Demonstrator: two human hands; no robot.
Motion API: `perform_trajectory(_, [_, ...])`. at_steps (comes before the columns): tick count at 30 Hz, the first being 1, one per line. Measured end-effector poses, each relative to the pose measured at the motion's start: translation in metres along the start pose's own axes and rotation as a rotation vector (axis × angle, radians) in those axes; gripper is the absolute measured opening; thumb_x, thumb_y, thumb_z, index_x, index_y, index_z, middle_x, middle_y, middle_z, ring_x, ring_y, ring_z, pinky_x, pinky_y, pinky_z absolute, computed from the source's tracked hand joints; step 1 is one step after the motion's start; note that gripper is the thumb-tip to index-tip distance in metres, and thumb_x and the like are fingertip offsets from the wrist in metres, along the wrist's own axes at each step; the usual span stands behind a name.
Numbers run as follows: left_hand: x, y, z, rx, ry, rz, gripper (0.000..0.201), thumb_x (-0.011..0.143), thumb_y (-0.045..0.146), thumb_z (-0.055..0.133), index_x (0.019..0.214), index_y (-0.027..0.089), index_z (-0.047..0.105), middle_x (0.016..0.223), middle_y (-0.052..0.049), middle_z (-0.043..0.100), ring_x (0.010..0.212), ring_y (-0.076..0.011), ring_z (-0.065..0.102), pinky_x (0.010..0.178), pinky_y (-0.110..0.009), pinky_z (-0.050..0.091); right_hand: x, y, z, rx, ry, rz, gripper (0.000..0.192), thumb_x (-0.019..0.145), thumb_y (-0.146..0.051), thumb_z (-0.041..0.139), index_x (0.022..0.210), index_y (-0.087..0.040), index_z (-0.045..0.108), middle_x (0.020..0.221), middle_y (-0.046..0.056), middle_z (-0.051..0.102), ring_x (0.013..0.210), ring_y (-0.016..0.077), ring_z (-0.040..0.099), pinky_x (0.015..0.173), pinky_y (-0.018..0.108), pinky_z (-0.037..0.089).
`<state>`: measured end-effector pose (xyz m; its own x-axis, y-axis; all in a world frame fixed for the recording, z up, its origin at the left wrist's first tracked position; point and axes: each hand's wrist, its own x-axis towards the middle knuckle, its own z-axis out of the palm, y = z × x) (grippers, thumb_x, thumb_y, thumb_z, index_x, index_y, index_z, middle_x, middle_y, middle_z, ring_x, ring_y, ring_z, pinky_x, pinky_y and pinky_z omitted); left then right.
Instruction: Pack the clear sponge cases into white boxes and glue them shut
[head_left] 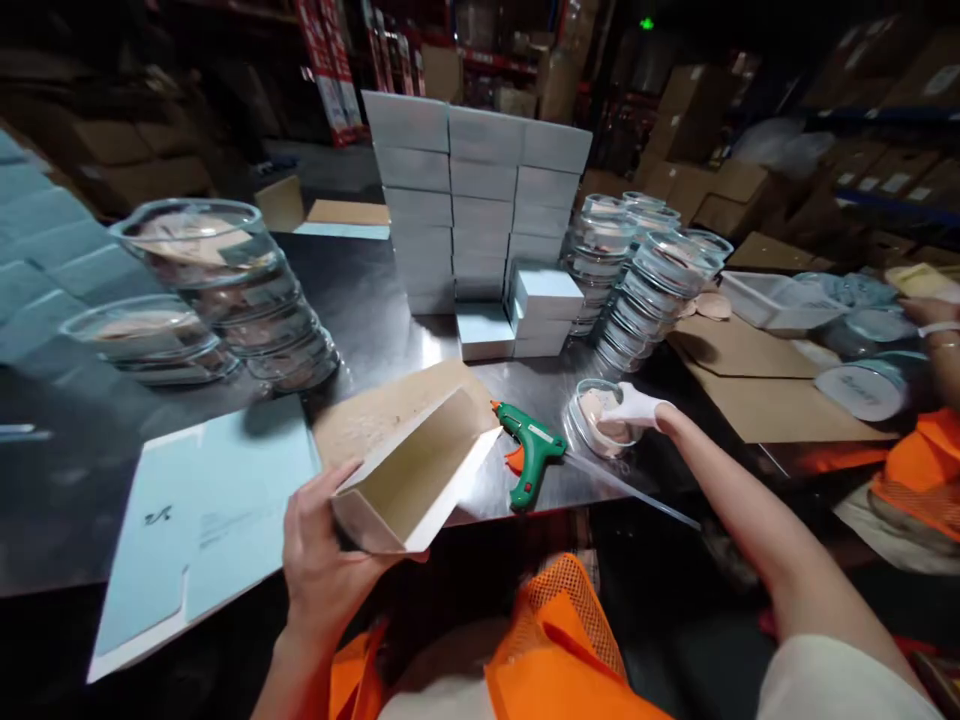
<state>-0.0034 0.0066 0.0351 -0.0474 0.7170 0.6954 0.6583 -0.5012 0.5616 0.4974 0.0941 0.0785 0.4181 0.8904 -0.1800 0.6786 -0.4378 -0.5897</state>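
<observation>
At the lower centre of the frame the left hand [319, 560] grips a half-folded carton [412, 480], fingers curled round its near end and thumb pressed on the outer wall — the carton's open side faces up and its pale brown inside shows. Just left of that hand, a flat light-blue carton blank [202, 520] lies on the dark steel worktop [375, 310], its near corner hanging over the edge. Right of the carton, a green glue gun [531, 450] rests on the worktop, nozzle pointing to the upper left, close to the carton's far flap but apart from it.

Further right, the right hand [637, 408] reaches out to a clear round container [600, 418] holding something beige; the fingers are drawn together and rest on the container's rim and contents — whether they pinch it cannot be told.

Behind, at centre frame, small light-blue boxes [525, 310] stand before a tall wall of stacked boxes [472, 190]. Leaning stacks of clear containers [645, 270] sit to their right, and larger ones [225, 290] fill the left of the frame. At the right edge, another person's arm [937, 340] shows above flat cardboard sheets [772, 390].
</observation>
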Motion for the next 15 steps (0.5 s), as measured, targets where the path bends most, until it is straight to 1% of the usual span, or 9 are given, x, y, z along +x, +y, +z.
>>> perform_trajectory(2, [0.001,0.002,0.005,-0.005,-0.022,-0.069,0.090,0.068,0.049,0.089,0.146,0.024,0.051,0.134,-0.015,0.065,0.121,-0.0402,0.067,0.106,-0.059,0.055,-0.001,0.001,0.003,0.066,0.018,-0.004,0.089,0.062,-0.033,0.094,0.136,0.002,0.059,0.127,0.025,0.070,0.107,0.0281,0.072,0.095,0.036,0.057])
perform_trajectory(4, [0.000,0.000,0.009,-0.034,-0.041,-0.201,0.092,0.066,0.053,0.088,0.145,0.023,0.050,0.135,-0.016,0.065,0.117,-0.0394,0.068,0.100,-0.056,0.058,-0.002,0.004,0.001,0.138,0.052,-0.007,0.091,0.058,-0.029,0.095,0.137,-0.002,0.057,0.130,0.026,0.069,0.106,0.0285,0.072,0.094,0.038,0.059])
perform_trajectory(6, [0.000,-0.004,0.011,-0.077,-0.061,-0.304,0.089,0.065,0.054,0.087,0.140,0.024,0.051,0.129,-0.014,0.066,0.107,-0.0359,0.070,0.090,-0.051,0.060,-0.003,0.005,-0.006,0.208,0.077,-0.001,0.093,0.053,-0.024,0.097,0.136,-0.006,0.056,0.125,0.026,0.071,0.102,0.0307,0.073,0.089,0.042,0.061])
perform_trajectory(8, [0.003,-0.007,0.012,-0.150,-0.068,-0.329,0.088,0.061,0.058,0.087,0.135,0.024,0.052,0.120,-0.011,0.068,0.101,-0.0334,0.071,0.087,-0.047,0.060,-0.007,0.002,-0.015,0.282,0.118,0.002,0.091,0.061,-0.031,0.094,0.139,-0.008,0.052,0.124,0.027,0.071,0.099,0.0317,0.073,0.086,0.045,0.063])
perform_trajectory(10, [0.009,-0.007,0.013,-0.226,-0.099,-0.318,0.090,0.059,0.066,0.086,0.132,0.023,0.054,0.118,-0.011,0.070,0.102,-0.0335,0.071,0.088,-0.045,0.059,-0.018,-0.007,-0.024,0.360,0.190,-0.030,0.096,0.071,-0.043,0.085,0.149,-0.011,0.040,0.136,0.028,0.066,0.109,0.0321,0.072,0.088,0.044,0.063])
perform_trajectory(12, [0.016,-0.004,0.014,-0.271,-0.152,-0.304,0.092,0.059,0.074,0.083,0.130,0.021,0.058,0.119,-0.013,0.071,0.104,-0.0353,0.071,0.088,-0.045,0.058,-0.039,-0.024,-0.032,0.491,0.258,-0.183,0.098,0.081,-0.054,0.073,0.160,-0.017,0.027,0.154,0.024,0.056,0.128,0.0314,0.067,0.097,0.042,0.061])
perform_trajectory(13, [0.020,-0.001,0.015,-0.277,-0.185,-0.297,0.092,0.060,0.077,0.082,0.130,0.021,0.059,0.119,-0.014,0.071,0.105,-0.0362,0.071,0.088,-0.045,0.058,-0.053,-0.036,-0.035,0.541,0.277,-0.294,0.093,0.086,-0.058,0.064,0.162,-0.021,0.025,0.158,0.020,0.053,0.135,0.0310,0.063,0.100,0.042,0.060])
perform_trajectory(14, [0.024,0.002,0.016,-0.278,-0.217,-0.287,0.093,0.060,0.079,0.082,0.129,0.020,0.060,0.119,-0.015,0.072,0.105,-0.0367,0.071,0.087,-0.046,0.058,-0.067,-0.049,-0.037,0.570,0.286,-0.410,0.084,0.091,-0.062,0.054,0.162,-0.024,0.029,0.158,0.016,0.055,0.138,0.0314,0.062,0.102,0.044,0.060])
perform_trajectory(15, [0.028,0.005,0.019,-0.278,-0.243,-0.276,0.095,0.059,0.082,0.081,0.128,0.020,0.061,0.118,-0.015,0.072,0.103,-0.0366,0.071,0.087,-0.046,0.057,-0.081,-0.065,-0.037,0.546,0.286,-0.497,0.075,0.095,-0.064,0.044,0.159,-0.025,0.038,0.152,0.015,0.060,0.136,0.0328,0.064,0.102,0.047,0.061])
